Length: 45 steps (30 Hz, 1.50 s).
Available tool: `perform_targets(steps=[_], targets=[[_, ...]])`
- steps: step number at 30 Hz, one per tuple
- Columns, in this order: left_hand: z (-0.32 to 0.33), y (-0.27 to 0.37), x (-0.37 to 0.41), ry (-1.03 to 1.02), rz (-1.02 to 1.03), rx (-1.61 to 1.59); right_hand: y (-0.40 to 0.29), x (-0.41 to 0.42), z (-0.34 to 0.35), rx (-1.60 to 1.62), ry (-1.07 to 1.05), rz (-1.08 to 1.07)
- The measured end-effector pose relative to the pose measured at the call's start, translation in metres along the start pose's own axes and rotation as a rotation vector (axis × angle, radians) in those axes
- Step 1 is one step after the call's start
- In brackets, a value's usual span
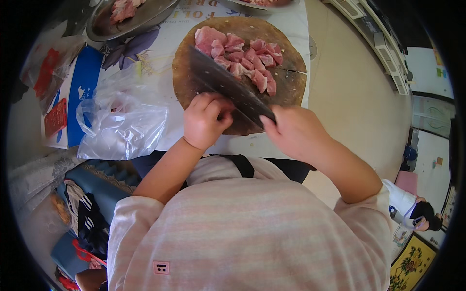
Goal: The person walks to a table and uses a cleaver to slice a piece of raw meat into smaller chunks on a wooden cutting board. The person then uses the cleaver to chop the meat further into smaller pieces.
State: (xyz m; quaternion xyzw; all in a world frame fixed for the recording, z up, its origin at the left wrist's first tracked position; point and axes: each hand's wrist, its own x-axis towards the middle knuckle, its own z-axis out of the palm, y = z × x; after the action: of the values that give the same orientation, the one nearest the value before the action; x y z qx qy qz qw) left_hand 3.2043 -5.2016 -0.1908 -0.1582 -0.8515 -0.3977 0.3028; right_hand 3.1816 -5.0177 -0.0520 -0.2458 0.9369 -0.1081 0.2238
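My right hand grips a cleaver at its handle end. The dark cleaver blade slants up and left over a round wooden chopping board and is blurred. Curled at the near left edge of the board is my left hand, close below the blade; whether it holds anything under its fingers is hidden. Beyond the blade lie several chunks of raw meat, with a larger piece of raw meat at their left end. The board has a crack at its right side.
A metal basin with raw meat stands at the far left, another metal bowl at the far edge. Left of the board are a clear plastic bag and a blue and white box. Another person is at the far right.
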Motion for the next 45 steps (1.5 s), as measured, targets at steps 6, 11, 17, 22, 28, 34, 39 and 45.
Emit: perform_targets(steps=[6,11,17,22,28,34,39,45], targets=[[-0.004,-0.001,-0.002,-0.062,-0.006,0.061,-0.027,0.057,0.014,-0.049,0.132,-0.1],[-0.01,-0.008,0.003,0.061,-0.091,-0.043,-0.026,0.063,0.008,-0.065,0.122,-0.09],[-0.014,-0.024,0.019,0.06,-0.237,0.178,-0.03,0.068,0.007,-0.049,0.104,-0.086],[-0.019,-0.027,0.021,-0.037,-0.251,0.229,-0.021,0.069,0.012,-0.072,0.199,-0.105],[-0.017,-0.027,0.022,-0.034,-0.203,0.235,-0.029,0.064,-0.005,-0.05,0.022,-0.018],[-0.017,-0.031,0.025,-0.046,-0.122,0.292,-0.046,0.101,-0.001,-0.017,0.061,-0.035],[-0.019,-0.033,0.021,-0.048,-0.12,0.279,-0.029,0.076,0.001,-0.061,0.114,-0.069],[-0.019,-0.025,0.023,-0.073,-0.135,0.242,0.022,0.007,-0.007,-0.085,-0.041,0.028]])
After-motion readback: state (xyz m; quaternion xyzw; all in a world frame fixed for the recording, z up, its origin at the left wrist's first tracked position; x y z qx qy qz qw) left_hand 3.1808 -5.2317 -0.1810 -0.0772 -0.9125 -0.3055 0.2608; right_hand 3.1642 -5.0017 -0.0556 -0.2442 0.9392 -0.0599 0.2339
